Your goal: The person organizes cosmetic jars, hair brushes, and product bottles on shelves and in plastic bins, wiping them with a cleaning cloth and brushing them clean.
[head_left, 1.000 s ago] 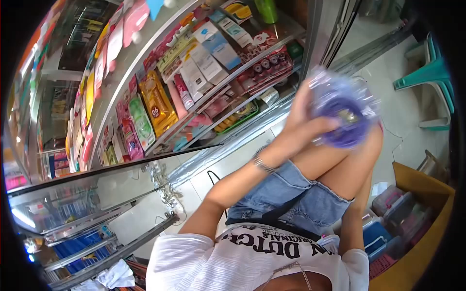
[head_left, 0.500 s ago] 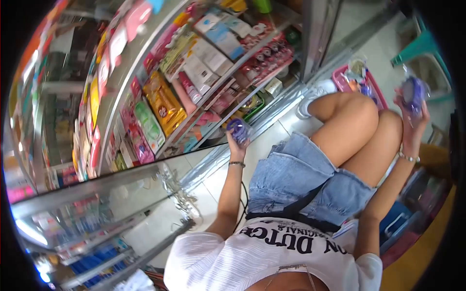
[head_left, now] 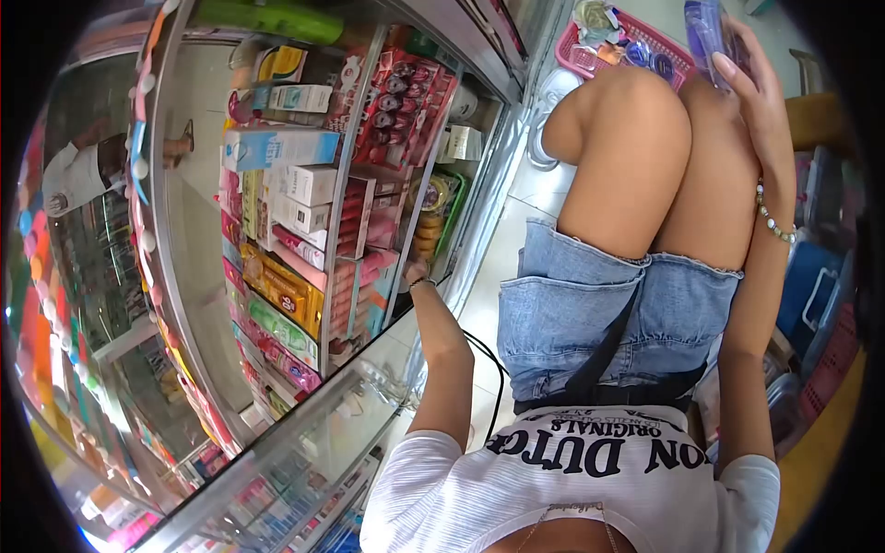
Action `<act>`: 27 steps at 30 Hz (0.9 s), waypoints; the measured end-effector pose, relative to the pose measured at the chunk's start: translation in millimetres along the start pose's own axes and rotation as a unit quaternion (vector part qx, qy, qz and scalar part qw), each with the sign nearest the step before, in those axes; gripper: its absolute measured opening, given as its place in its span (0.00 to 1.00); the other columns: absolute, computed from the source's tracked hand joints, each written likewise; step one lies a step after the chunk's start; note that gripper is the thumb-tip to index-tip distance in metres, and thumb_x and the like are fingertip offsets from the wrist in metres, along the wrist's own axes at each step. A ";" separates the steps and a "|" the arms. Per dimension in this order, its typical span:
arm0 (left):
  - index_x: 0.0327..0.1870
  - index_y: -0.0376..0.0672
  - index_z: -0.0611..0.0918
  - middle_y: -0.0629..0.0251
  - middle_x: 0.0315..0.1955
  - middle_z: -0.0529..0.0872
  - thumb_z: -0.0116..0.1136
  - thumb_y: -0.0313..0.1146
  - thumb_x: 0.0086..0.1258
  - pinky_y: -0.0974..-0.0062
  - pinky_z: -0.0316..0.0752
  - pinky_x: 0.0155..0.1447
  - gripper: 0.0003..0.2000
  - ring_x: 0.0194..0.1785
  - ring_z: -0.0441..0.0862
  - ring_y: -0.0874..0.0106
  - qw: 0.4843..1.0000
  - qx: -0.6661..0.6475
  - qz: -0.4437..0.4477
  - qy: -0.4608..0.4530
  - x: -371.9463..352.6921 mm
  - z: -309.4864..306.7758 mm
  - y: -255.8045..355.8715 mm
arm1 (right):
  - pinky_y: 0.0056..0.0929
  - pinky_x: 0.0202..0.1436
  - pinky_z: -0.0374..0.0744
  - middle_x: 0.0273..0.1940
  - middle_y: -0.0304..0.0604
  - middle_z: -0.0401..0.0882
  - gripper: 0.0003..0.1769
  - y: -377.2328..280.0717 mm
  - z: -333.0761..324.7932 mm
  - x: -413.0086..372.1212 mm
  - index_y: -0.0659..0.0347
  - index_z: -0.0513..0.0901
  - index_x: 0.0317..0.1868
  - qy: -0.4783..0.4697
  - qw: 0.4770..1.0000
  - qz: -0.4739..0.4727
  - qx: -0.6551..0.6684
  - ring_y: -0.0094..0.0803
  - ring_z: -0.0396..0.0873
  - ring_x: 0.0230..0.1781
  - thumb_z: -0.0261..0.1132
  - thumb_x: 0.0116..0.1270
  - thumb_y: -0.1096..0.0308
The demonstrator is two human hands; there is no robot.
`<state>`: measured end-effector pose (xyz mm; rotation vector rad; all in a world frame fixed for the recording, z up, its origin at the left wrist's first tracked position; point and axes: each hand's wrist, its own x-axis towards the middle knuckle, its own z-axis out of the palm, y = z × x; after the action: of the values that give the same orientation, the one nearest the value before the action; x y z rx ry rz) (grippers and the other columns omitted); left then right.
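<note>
While the left hand [head_left: 417,273] reaches into the lower part of the display case [head_left: 348,157], too obscured to tell whether its fingers grip anything, the right hand [head_left: 758,88] pinches a purple packet [head_left: 705,35] between thumb and fingers, beyond the right thigh [head_left: 714,175] and near the pink basket [head_left: 650,35]. The packet's long axis runs roughly along the thighs, its far end pointing away from the torso and slanting slightly left.

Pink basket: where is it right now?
In the head view, the pink basket is at the upper right, just beyond the knees, to the left of the right hand.
</note>
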<state>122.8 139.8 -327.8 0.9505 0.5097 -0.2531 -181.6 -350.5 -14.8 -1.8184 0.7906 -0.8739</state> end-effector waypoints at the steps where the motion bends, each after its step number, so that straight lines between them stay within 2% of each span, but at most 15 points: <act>1: 0.46 0.42 0.75 0.62 0.45 0.79 0.49 0.41 0.64 0.66 0.74 0.46 0.15 0.44 0.77 0.63 1.000 0.010 -0.001 0.001 0.2 -1.0 3.4 | 0.25 0.61 0.61 0.53 0.45 0.70 0.31 -0.4 -1.4 -1.7 0.67 0.66 0.57 0.003 1.000 0.007 -0.001 0.31 0.67 0.56 0.60 0.59 0.55; 4: 0.46 0.42 0.75 0.62 0.45 0.79 0.49 0.41 0.64 0.67 0.74 0.47 0.15 0.44 0.77 0.64 0.999 0.043 -0.009 0.002 12.1 6.3 7.6 | 0.22 0.60 0.60 0.53 0.45 0.66 0.39 -17.7 -2.2 -9.0 0.67 0.61 0.59 -0.029 0.996 0.017 0.077 0.27 0.64 0.55 0.64 0.51 0.55; 9: 0.46 0.42 0.75 0.62 0.45 0.79 0.48 0.41 0.64 0.67 0.74 0.47 0.15 0.44 0.77 0.64 0.996 0.084 -0.010 0.006 19.3 13.5 2.8 | 0.23 0.59 0.61 0.52 0.45 0.67 0.38 -29.9 -1.4 -14.2 0.68 0.63 0.57 -0.039 0.999 0.019 -0.007 0.28 0.65 0.54 0.65 0.50 0.54; 12: 0.47 0.42 0.75 0.62 0.45 0.79 0.48 0.41 0.64 0.67 0.74 0.47 0.15 0.44 0.77 0.64 0.995 0.097 -0.007 0.008 18.5 13.8 1.6 | 0.24 0.58 0.62 0.50 0.45 0.67 0.38 -27.3 -2.0 -16.2 0.68 0.64 0.56 -0.015 0.995 -0.027 -0.098 0.29 0.66 0.52 0.66 0.49 0.55; 16: 0.47 0.41 0.75 0.62 0.45 0.79 0.48 0.41 0.64 0.68 0.73 0.47 0.15 0.44 0.77 0.64 0.993 0.116 -0.003 0.022 23.9 15.3 3.7 | 0.24 0.58 0.62 0.49 0.44 0.67 0.38 -32.3 1.7 -12.0 0.67 0.64 0.56 -0.037 0.986 -0.054 -0.154 0.29 0.66 0.52 0.66 0.48 0.56; 27: 0.47 0.41 0.74 0.63 0.45 0.79 0.48 0.41 0.65 0.69 0.73 0.48 0.15 0.44 0.77 0.65 0.986 0.164 0.018 0.035 8.5 10.8 -4.5 | 0.22 0.55 0.63 0.47 0.43 0.68 0.35 -38.9 7.3 -12.5 0.64 0.66 0.54 -0.043 0.994 -0.021 -0.096 0.28 0.67 0.49 0.66 0.46 0.58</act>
<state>131.4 128.5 -330.3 1.2914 0.5246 -0.2773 -176.6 -323.3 16.1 -2.0335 0.8066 -0.7634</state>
